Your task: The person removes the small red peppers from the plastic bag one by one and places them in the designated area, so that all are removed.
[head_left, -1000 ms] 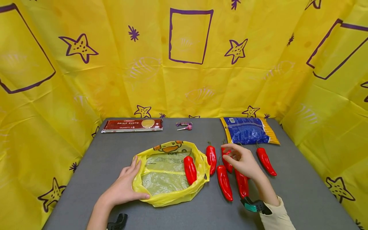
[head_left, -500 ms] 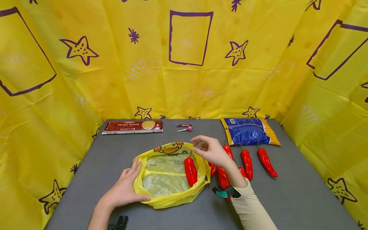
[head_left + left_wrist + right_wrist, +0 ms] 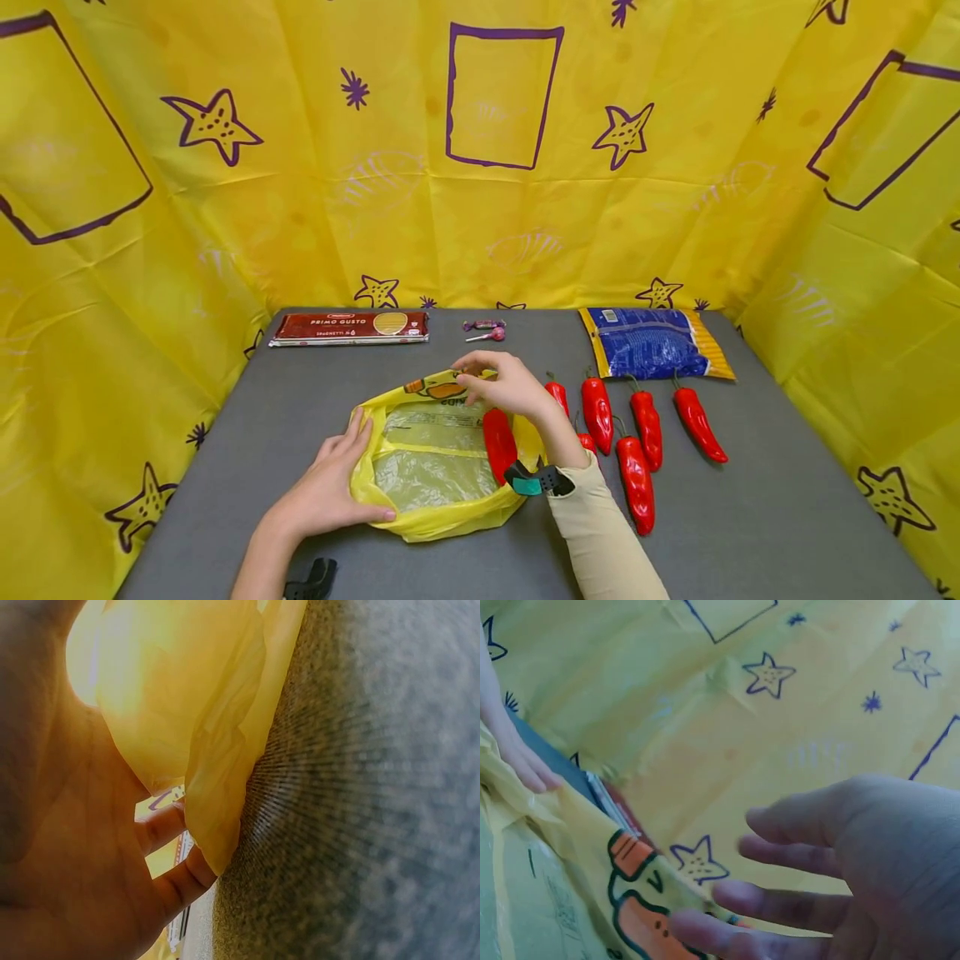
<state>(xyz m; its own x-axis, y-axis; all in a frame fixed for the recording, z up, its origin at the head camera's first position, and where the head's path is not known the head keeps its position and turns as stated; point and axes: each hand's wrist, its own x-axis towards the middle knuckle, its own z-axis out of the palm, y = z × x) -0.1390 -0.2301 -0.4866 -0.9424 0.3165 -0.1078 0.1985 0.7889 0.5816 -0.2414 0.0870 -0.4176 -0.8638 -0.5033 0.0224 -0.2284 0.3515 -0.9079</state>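
The left hand (image 3: 326,492) rests flat on the near-left rim of the yellow bag (image 3: 442,521) & holds it down, fingers straight. The right hand (image 3: 498,387) is over the bag's far rim, fingers loose, gripping nothing. 1 pepper (image 3: 497,442) lies in the bag already. 5 more peppers (image 3: 597,404) lie on the gray surface (image 3: 750,517), just right of the bag. Looks like the bag-filling step; next the right hand likely needs to pull the mouth wide or fetch another pepper.

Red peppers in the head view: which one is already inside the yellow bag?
The pepper lying against the right inner side of the yellow bag; every other pepper lies on the grey table, right of the bag.
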